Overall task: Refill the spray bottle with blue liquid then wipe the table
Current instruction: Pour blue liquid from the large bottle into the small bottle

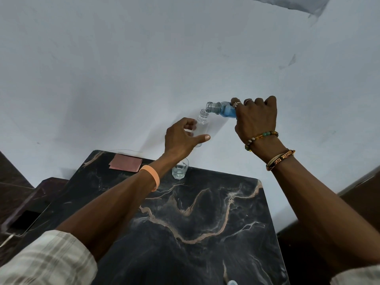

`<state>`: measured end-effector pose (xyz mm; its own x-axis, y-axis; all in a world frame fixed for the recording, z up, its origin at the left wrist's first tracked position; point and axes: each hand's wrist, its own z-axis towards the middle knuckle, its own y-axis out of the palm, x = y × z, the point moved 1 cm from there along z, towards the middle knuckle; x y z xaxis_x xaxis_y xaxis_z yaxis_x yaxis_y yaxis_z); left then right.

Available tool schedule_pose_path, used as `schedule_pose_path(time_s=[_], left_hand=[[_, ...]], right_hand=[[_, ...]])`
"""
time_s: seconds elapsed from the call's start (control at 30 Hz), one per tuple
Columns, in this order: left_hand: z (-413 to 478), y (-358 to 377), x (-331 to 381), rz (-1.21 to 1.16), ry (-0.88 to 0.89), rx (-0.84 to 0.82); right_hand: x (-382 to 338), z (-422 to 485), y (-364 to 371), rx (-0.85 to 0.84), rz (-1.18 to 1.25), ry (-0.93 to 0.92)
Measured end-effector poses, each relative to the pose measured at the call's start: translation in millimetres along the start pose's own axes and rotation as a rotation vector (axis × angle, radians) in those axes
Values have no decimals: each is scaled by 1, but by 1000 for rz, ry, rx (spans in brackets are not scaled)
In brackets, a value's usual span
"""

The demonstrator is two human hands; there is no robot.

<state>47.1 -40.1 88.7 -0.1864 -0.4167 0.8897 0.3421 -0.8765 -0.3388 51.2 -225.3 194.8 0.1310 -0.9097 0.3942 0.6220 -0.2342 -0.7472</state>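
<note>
My left hand [182,136] grips a small clear spray bottle [202,122] with its cap off, held up in the air in front of the wall. My right hand [256,118] holds a bottle of blue liquid [223,109], tipped on its side with its open mouth just above and touching the clear bottle's neck. The blue liquid sits in the lower part of the tipped bottle. The clear bottle looks empty. Below both lies the dark marble table [205,223].
A glass of clear water [180,168] stands at the table's far edge. A reddish-brown cloth [125,163] lies at the far left corner. A dark phone or tablet [24,221] rests on a surface to the left. A pale object [232,282] peeks in at the bottom edge.
</note>
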Motion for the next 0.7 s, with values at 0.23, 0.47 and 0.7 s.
schedule_pose_path(time_s=[0.23,0.47,0.7], left_hand=[[1,2,-1,9,-1,0],[2,2,0,5,-5,-2],[2,2,1,-4,-5,-2]], right_hand=[[0,0,1,-6,-10,-1],[1,2,2,-6,-9,-1],[1,1,2,14,-3,-2]])
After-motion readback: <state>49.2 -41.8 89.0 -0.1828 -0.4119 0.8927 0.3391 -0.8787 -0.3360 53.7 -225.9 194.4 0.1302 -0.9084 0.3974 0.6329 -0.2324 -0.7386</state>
